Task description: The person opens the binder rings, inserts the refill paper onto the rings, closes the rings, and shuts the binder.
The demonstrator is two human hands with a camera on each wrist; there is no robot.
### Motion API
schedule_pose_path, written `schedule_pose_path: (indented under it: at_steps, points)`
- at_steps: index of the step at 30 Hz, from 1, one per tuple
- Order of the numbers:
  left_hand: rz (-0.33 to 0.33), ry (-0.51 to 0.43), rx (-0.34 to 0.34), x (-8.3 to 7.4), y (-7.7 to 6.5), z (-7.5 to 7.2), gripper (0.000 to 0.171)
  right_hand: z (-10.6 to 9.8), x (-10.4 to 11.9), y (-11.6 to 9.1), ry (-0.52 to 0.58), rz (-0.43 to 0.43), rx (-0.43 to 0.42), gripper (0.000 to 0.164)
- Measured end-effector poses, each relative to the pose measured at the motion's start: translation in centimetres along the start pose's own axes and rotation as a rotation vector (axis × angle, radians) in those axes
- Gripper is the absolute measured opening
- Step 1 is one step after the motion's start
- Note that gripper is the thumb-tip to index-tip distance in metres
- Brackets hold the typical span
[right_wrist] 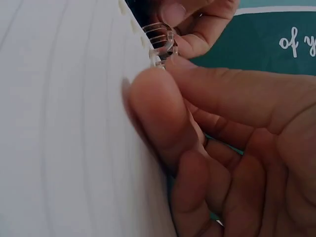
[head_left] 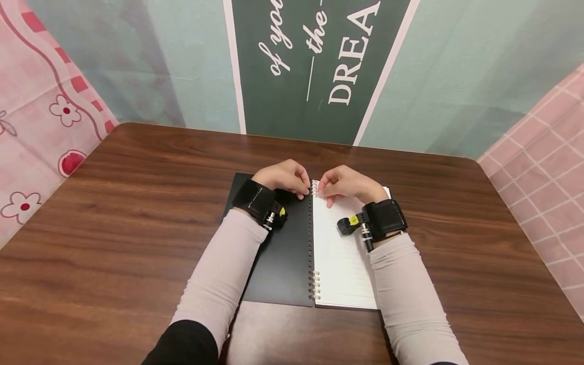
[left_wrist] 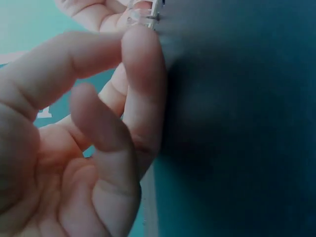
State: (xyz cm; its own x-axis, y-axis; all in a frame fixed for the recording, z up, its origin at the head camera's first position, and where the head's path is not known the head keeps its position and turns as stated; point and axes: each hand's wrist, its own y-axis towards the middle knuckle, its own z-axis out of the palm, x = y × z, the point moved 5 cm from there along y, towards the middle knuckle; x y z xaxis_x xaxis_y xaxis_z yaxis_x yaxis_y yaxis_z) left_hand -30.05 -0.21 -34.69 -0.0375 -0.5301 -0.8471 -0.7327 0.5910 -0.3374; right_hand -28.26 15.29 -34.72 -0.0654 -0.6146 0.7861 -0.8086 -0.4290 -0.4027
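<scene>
A notebook lies open on the table, its black cover (head_left: 287,263) to the left and white lined pages (head_left: 344,268) to the right. Clear plastic binding rings (head_left: 315,188) sit at the top of the spine, between both hands. My left hand (head_left: 284,178) pinches the cover side of these rings with thumb and finger. From the page side, my right hand (head_left: 348,183) pinches the same rings. The right wrist view shows the rings (right_wrist: 158,37) partly spread, fingertips right at them. In the left wrist view, the fingertips partly hide the rings (left_wrist: 143,19).
Another set of clear rings (head_left: 315,285) sits at the lower end of the spine. Punched holes line the edges between the two sets. Brown wooden table (head_left: 137,228) surrounds the notebook. Behind it hangs a green printed cloth (head_left: 292,116), with pink cloths at both sides.
</scene>
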Motion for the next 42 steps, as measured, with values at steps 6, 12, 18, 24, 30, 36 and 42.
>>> schedule_pose_path:
  at_steps: [6,12,18,24,30,36,42]
  points:
    - [0.020,0.127,0.027,-0.7,-0.2,0.2,0.014,0.2,0.3,0.1,-0.046,-0.034,0.020,0.007]
    - [0.048,0.116,0.053,0.0,0.0,0.0,0.014,0.3,0.2,0.3,-0.063,-0.053,0.021,0.009]
    - [0.077,0.075,0.039,0.5,0.2,0.2,0.012,0.5,0.0,0.2,-0.058,-0.056,0.013,0.010]
    - [0.064,0.068,0.022,0.6,0.2,0.2,0.013,0.6,0.1,0.3,-0.094,-0.066,-0.018,0.008]
    - [0.055,0.126,0.004,0.2,0.0,0.1,0.013,0.8,0.5,0.5,-0.137,-0.094,-0.074,0.005]
    - [0.091,0.260,-0.029,-0.6,-0.1,0.2,0.013,0.6,0.7,0.3,-0.142,-0.097,-0.106,0.004]
    - [0.089,0.408,-0.039,-1.1,-0.3,0.5,0.014,0.6,0.4,0.4,-0.135,-0.091,-0.104,0.005]
